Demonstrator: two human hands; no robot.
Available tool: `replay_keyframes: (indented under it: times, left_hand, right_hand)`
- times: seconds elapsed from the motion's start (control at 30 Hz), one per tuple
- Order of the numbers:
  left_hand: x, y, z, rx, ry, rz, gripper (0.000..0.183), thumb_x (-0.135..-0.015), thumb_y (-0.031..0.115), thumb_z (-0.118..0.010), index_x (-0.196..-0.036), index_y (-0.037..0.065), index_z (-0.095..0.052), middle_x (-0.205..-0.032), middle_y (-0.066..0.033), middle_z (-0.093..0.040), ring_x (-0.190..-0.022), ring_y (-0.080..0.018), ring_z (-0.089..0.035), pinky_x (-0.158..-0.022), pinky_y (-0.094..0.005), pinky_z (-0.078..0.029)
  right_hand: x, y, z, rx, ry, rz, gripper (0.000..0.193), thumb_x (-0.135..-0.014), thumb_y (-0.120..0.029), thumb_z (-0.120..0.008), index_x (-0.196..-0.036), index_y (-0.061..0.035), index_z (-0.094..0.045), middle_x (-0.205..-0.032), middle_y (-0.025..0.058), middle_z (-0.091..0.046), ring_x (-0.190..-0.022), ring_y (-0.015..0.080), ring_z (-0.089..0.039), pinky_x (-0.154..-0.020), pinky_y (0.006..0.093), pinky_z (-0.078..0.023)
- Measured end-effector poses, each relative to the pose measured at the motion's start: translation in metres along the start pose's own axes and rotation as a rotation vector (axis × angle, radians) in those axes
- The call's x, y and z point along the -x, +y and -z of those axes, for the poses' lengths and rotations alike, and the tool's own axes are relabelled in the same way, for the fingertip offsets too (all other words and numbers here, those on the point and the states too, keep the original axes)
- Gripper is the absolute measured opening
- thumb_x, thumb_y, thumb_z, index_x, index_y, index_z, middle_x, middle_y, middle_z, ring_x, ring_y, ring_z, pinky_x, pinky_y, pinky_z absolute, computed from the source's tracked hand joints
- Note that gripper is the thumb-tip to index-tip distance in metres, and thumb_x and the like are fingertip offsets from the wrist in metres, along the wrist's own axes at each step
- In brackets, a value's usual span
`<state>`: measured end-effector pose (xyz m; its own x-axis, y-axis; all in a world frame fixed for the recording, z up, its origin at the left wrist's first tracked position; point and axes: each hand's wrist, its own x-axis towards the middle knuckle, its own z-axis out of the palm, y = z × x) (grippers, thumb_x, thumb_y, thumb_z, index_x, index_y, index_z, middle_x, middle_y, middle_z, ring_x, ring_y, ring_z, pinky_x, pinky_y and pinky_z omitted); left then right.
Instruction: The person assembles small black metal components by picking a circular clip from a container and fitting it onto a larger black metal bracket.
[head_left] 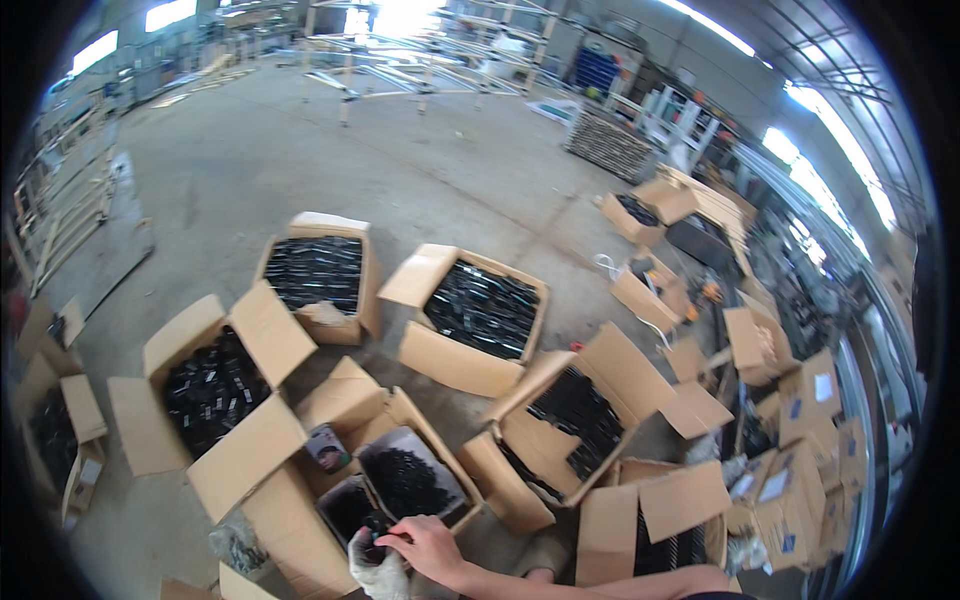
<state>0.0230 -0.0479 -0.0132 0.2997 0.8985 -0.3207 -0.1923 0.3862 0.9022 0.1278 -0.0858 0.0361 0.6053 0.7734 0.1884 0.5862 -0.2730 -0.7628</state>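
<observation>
- The left hand in a whitish glove (378, 575) and the bare right hand (428, 548) meet over the near edge of an open brown cardboard box (285, 525).
- Between them is a small dark piece (376, 523), just above the smaller of two grey-walled compartments inside that box; both compartments contain loose black parts (408, 482).
- The gloved fingers curl around the piece; the bare fingers are bent and narrow beside it, but whether they pinch it I cannot tell.
- To handle it well, I would steady the piece in the glove and let the bare fingertips do the fine work, gently.
- Staying low over the compartment seems wise: a slipped piece would then land among the others.
- The piece's shape is too small and blurred to make out, and the knuckles partly cover it.
- The compartment's near side is hidden behind the hands; the lower edge cuts off the left forearm.
</observation>
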Motion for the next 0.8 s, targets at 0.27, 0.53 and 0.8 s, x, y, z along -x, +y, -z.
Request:
replay_keyframes:
  times: [0.27,0.53,0.8]
  left_hand:
    - [-0.014,-0.005,0.008,-0.154,0.024,-0.209,0.048,-0.085,-0.004,-0.078,-0.130,-0.001,-0.060,-0.116,-0.0084,-0.069,-0.106,-0.0166,-0.065,-0.096,-0.0336,-0.054]
    - [0.000,0.002,0.006,-0.117,0.036,-0.027,0.049,-0.081,0.000,-0.083,-0.125,-0.003,-0.062,-0.110,-0.0087,-0.070,-0.101,-0.0153,-0.066,-0.093,-0.0318,-0.055]
    - [-0.008,0.010,0.000,-0.155,0.070,-0.094,0.045,-0.081,-0.003,-0.081,-0.123,-0.004,-0.063,-0.109,-0.0079,-0.070,-0.097,-0.0143,-0.066,-0.090,-0.0313,-0.056]
  right_hand:
    - [-0.020,-0.006,-0.004,0.380,-0.022,0.283,0.038,-0.094,-0.044,-0.072,-0.076,-0.0123,-0.062,-0.072,0.0043,-0.061,-0.071,0.0266,-0.062,-0.073,0.0394,-0.044]
    - [-0.026,-0.003,0.021,0.396,-0.615,0.264,0.034,-0.104,-0.035,-0.056,-0.087,-0.0065,-0.064,-0.082,0.0164,-0.070,-0.080,0.0372,-0.071,-0.072,0.0484,-0.054]
    - [-0.046,-0.026,0.039,0.369,-0.484,0.282,0.035,-0.104,-0.036,-0.056,-0.088,-0.0058,-0.063,-0.076,0.0155,-0.070,-0.073,0.0383,-0.071,-0.069,0.0474,-0.055]
